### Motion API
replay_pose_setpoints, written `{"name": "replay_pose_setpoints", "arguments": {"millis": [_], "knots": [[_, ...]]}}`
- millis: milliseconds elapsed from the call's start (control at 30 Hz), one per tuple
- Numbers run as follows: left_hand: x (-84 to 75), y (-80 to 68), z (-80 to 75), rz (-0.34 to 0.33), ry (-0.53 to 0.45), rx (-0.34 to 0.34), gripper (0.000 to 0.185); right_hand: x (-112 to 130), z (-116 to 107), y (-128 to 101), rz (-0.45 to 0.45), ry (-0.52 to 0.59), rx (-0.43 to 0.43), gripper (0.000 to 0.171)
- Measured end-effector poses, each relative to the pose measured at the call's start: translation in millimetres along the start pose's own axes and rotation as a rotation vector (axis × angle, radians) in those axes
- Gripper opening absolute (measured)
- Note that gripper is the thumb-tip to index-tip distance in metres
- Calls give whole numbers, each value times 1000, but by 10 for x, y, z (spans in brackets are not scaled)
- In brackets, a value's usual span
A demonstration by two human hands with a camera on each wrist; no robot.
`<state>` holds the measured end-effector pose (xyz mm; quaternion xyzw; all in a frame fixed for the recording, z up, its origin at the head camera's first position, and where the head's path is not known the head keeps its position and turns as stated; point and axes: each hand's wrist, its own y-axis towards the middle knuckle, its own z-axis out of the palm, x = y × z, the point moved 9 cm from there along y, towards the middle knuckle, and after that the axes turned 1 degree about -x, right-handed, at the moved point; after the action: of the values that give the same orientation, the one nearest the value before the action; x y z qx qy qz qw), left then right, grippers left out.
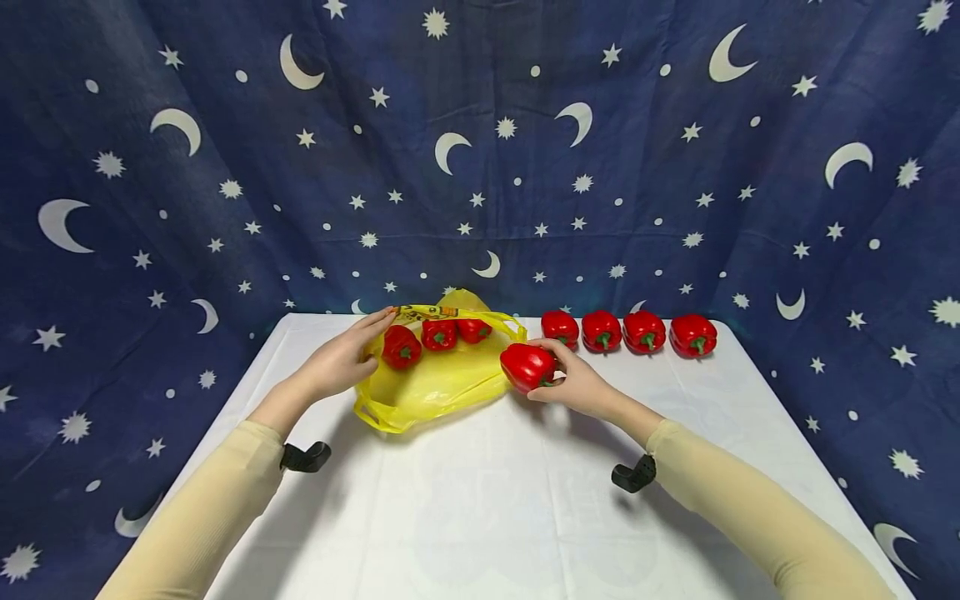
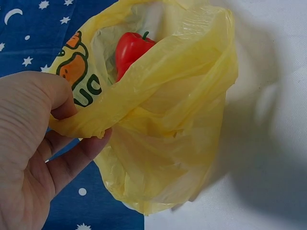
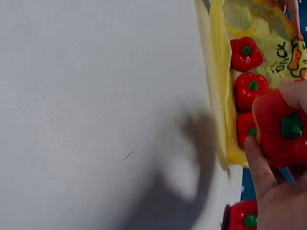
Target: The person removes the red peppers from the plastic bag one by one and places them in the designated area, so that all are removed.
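red plastic pepper (image 1: 527, 367) at the mouth of the thin yellow plastic bag (image 1: 442, 379)
right hand (image 1: 577, 385) fingers wrap the pepper; left hand (image 1: 339, 363) pinches the rim, which could slip and close.

Left arm: cream sleeve, reaching forward from the lower left, forearm angled inward; a black clip sits at the wrist. Left hand (image 1: 341, 360): palm turned inward, fingers extended forward, thumb and fingers pinching a thin fold between them in the wrist view.

Right arm: cream sleeve, reaching forward from the lower right, same black clip at the wrist. Right hand (image 1: 576, 383): fingers curled, thumb below and fingertips above, gripping a rounded object at the fingertips.
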<state>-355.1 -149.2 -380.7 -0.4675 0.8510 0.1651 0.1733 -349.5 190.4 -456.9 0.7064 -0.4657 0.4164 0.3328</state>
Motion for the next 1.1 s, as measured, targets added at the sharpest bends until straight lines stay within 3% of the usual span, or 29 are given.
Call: {"name": "replay_pose_setpoints", "arguments": {"millis": [333,567,833,1100], "knots": [[3,1,-9,1,4,-5,80,-167,-216,-196,42,7,-73,85],[-7,0,-19,4,6,-11,79,-248,-249,-268,86,6,-111,90],[-15,4,-11,4,2,-6,79,-391,-240,-351,199,-23,-188,89],[-27,21,0,4,7,-3,79,-436,-249,-408,230,-51,-265,88]]}}
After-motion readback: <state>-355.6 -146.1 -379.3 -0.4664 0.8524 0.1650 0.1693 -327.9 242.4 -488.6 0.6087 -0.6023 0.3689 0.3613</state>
